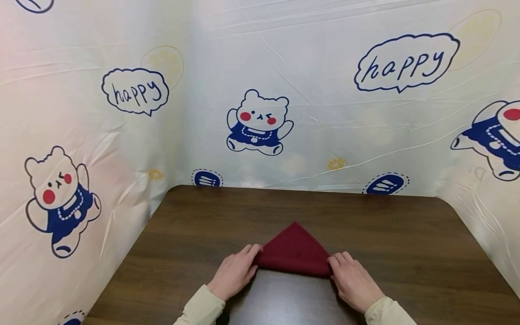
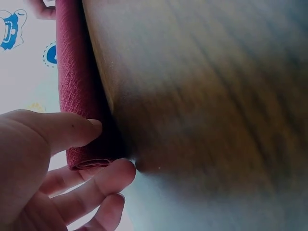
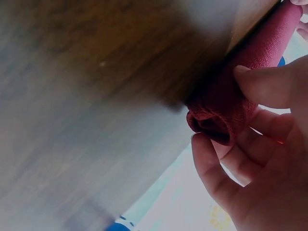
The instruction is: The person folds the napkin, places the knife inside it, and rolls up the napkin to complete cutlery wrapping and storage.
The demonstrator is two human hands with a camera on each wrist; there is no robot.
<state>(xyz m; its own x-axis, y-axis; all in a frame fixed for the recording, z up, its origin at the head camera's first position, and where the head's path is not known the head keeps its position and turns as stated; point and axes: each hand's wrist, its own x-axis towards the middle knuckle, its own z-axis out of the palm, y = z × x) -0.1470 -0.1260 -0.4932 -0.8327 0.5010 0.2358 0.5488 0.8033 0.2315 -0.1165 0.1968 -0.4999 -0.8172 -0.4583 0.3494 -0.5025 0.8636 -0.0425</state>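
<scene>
A dark red cloth (image 1: 294, 250) lies on the brown table, a pointed corner facing the far side and its near edge rolled into a thick fold. At the left end of that roll, my left hand (image 1: 235, 271) pinches the cloth. The left wrist view has the thumb on top of the cloth roll (image 2: 79, 72) and fingers by its flattened end. My right hand (image 1: 353, 280) grips the other end. Seen from the right wrist, the thumb presses the rolled cloth (image 3: 226, 101) from one side with fingers on the other, and the roll's end shows as an open loop.
The wood-grain table (image 1: 195, 225) reaches back to a pale hanging sheet (image 1: 317, 113) printed with bears and the word "happy". This sheet also closes off the left and right sides. Light sleeves (image 1: 203, 307) cover both forearms.
</scene>
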